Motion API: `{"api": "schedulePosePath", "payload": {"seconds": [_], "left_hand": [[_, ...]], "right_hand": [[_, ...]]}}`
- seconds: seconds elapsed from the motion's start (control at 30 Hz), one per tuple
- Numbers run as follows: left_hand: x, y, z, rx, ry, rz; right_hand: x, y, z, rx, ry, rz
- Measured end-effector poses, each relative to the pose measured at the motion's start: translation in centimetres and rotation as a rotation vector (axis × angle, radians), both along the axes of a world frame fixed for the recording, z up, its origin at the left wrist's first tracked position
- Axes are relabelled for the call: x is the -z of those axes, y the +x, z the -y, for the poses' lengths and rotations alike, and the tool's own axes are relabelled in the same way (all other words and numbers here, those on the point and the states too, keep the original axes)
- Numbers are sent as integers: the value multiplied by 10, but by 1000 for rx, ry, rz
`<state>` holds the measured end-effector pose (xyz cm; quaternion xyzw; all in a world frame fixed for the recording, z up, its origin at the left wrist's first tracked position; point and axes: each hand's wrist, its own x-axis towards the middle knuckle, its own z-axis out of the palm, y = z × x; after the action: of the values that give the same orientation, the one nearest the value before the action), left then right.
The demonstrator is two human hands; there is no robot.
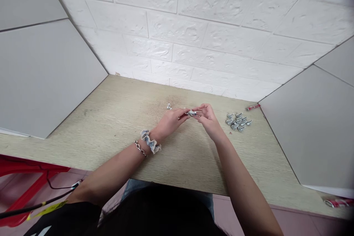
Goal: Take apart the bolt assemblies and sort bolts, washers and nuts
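Between my two hands, just above the tabletop, is a small shiny metal bolt (191,113) with what looks like a washer or nut on it. My left hand (172,121) pinches its left end between thumb and fingertips. From the other side, my right hand (208,121) holds the right end with thumb and index finger, its other fingers loosely curled. Beyond my left hand, one or more small metal bolts (168,106) rest on the table, partly hidden by the fingers. A pile of similar bolts with washers (237,121) lies to the right of my right hand.
The pale wooden table (110,118) meets a white brick-patterned wall (171,51) at the back. Grey panels stand on the left (55,77) and right (312,125). Red cylindrical objects lie near the right panel (253,107). A red stool (30,191) and cables are lower left.
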<state>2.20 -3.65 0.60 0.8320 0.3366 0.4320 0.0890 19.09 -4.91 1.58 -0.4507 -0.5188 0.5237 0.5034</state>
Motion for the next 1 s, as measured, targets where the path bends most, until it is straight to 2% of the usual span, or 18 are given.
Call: {"api": "schedulePosePath", "payload": {"seconds": [0.1, 0.23, 0.33, 0.5, 0.67, 1.0], "left_hand": [[1, 0, 0, 21, 33, -27], [3, 1, -1, 42, 68, -22], [3, 0, -1, 23, 52, -10], [2, 0, 0, -27, -6, -24], [1, 1, 1, -8, -24, -12], [1, 1, 0, 6, -2, 6]], "right_hand": [[3, -1, -1, 33, -121, 117], [1, -5, 2, -40, -159, 285], [-4, -6, 4, -90, -138, 251], [-10, 0, 4, -53, -63, 243], [-12, 7, 4, -89, 18, 230], [-1, 3, 0, -75, 93, 157]]}}
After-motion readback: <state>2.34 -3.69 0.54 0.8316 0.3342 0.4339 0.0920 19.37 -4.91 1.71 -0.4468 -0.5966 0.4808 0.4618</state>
